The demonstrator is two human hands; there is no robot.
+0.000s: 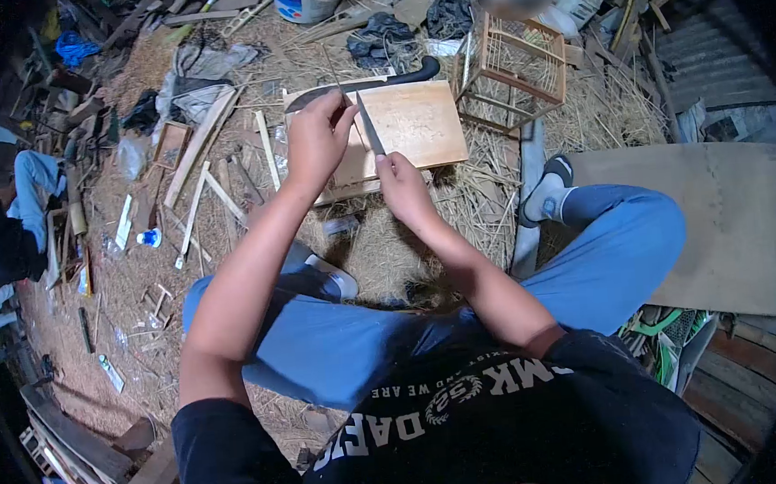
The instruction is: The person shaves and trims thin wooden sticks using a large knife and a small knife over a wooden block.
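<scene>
Straw, shavings and wood scraps cover the ground (260, 341) around the seated person, whose legs in blue trousers (323, 345) are spread to either side of the work. In the head view, a pale wooden board (420, 118) lies ahead of the person, with a dark curved blade (308, 98) and its black handle (417, 72) along the far edge.

The right hand (405, 189) is closed around the handle end of a knife (370, 128), its blade over the board and its tip pointing away from the person, near the left fingertips. The left hand (316, 141) is raised over the board's left part, thumb and fingers pinched together at a thin strip (333, 69); its exact hold on the strip is too small to tell.

Right of the board stands a barred wooden frame (521, 80); a white and blue bucket (306, 0) is beyond it to the left. At the far left shows another person's blue-clad leg (35, 181).
</scene>
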